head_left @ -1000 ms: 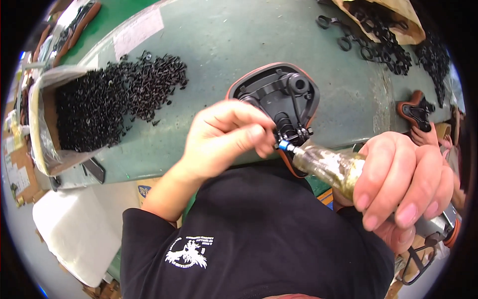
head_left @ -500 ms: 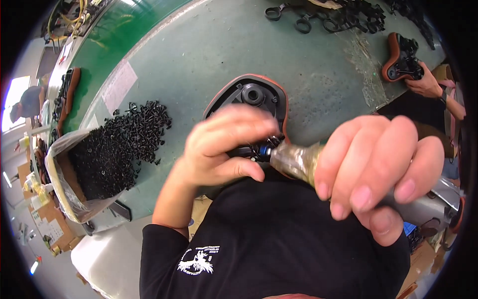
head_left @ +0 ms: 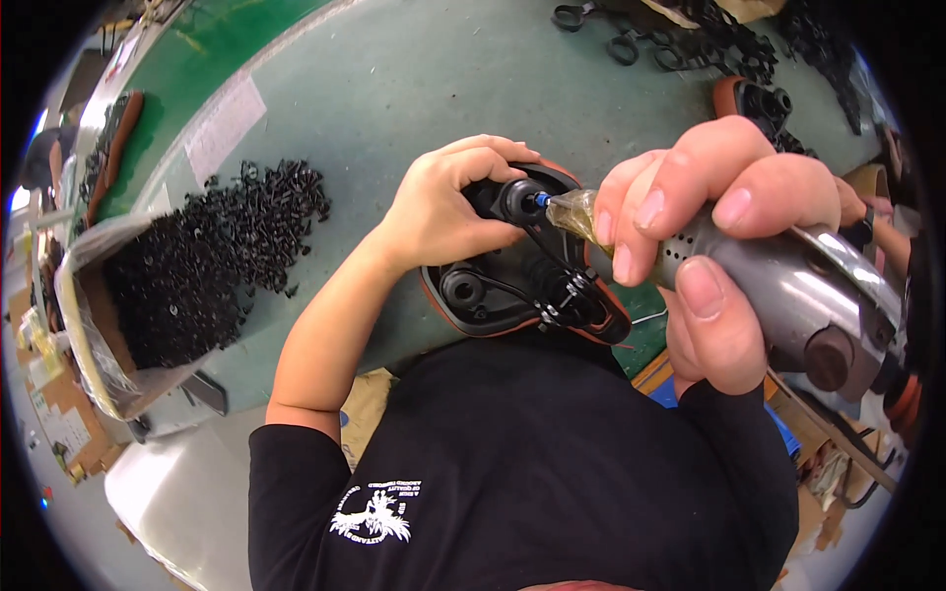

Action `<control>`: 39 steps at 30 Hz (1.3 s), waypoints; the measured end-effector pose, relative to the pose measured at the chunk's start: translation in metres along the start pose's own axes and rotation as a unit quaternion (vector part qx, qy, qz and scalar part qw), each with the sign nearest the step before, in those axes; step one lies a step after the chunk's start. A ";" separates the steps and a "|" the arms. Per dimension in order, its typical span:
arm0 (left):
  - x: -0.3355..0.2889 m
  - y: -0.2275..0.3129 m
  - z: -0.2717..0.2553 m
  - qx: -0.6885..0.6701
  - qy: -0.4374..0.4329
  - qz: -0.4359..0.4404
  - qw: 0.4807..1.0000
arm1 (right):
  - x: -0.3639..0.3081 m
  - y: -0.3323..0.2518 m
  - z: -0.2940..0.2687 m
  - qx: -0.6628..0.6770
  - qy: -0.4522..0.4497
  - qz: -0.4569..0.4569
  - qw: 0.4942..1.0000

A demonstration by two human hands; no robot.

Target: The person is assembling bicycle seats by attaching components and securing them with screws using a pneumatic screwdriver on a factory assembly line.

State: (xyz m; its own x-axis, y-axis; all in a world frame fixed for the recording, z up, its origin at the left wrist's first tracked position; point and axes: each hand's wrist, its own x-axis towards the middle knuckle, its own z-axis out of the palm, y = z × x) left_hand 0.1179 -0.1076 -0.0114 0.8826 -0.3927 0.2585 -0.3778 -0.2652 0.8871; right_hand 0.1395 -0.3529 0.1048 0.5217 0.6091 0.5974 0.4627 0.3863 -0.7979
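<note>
A bicycle saddle (head_left: pixel 507 268) lies underside up in front of me, its shell black and its rim orange-brown. My left hand (head_left: pixel 439 202) grips its far-left edge, fingers over the rim and thumb on the underside beside a round black hub (head_left: pixel 528 203). In my right hand (head_left: pixel 724 212) is a grey power screwdriver (head_left: pixel 798 286), its front end wrapped in clear yellowish tape. The blue-collared bit (head_left: pixel 543 199) meets that hub's centre; any screw there is hidden. A second hub (head_left: pixel 461 289) and a metal clamp (head_left: pixel 574 300) show on the saddle.
On the left, a plastic-lined box (head_left: pixel 87 330) spills small black parts (head_left: pixel 266 217) onto the green table (head_left: pixel 394 89). Black ring-ended pieces (head_left: pixel 670 51) lie at the far right. Another saddle (head_left: pixel 757 103) is beyond my right hand, near a co-worker's arm (head_left: pixel 882 231).
The saddle has turned, its nose now toward the lower right. My left hand has closed on its edge. The screwdriver bit has moved up to the hub. The co-worker's saddle has shifted left.
</note>
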 end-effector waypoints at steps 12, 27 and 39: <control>-0.024 -0.006 0.018 -0.004 0.072 -0.011 0.997 | 0.007 0.023 0.050 -0.037 0.042 0.096 0.994; -0.013 -0.003 0.018 -0.021 0.043 0.020 0.999 | -0.001 0.007 0.036 0.015 0.062 0.040 0.997; 0.003 -0.074 -0.209 -0.066 0.464 -0.172 0.866 | -0.162 0.002 -0.116 -0.119 0.609 0.277 0.734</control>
State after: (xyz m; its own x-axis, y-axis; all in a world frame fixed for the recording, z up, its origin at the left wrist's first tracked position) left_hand 0.2068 0.0950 0.0036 0.8044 0.5835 0.1118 -0.0659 -0.0993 0.9929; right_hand 0.1390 -0.5306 0.0157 0.8640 -0.4988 -0.0683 -0.0250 0.0929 -0.9954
